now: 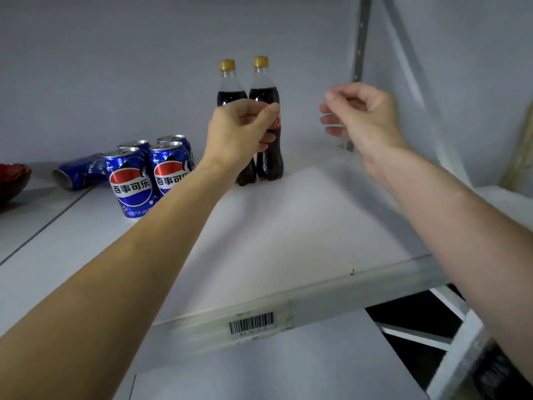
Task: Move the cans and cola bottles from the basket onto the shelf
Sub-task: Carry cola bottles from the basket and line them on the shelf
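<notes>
Two cola bottles (pixel 266 134) with yellow caps stand side by side at the back of the white shelf (pixel 288 241). My left hand (pixel 239 131) is curled right in front of them, its thumb lying across the right bottle; whether it grips the bottle is unclear. It hides most of the left bottle (pixel 229 88). Several blue Pepsi cans (pixel 131 183) stand in a cluster to the left, and one can (pixel 79 171) lies on its side beside them. My right hand (pixel 357 116) hovers blurred to the right of the bottles, fingers loosely curled and holding nothing. The basket is out of view.
A dark red bowl (pixel 11 180) sits at the far left edge of the shelf. A barcode label (pixel 251 323) is on the shelf's front rail. A metal upright (pixel 360 44) rises at the back right. A lower shelf board (pixel 274 370) shows below.
</notes>
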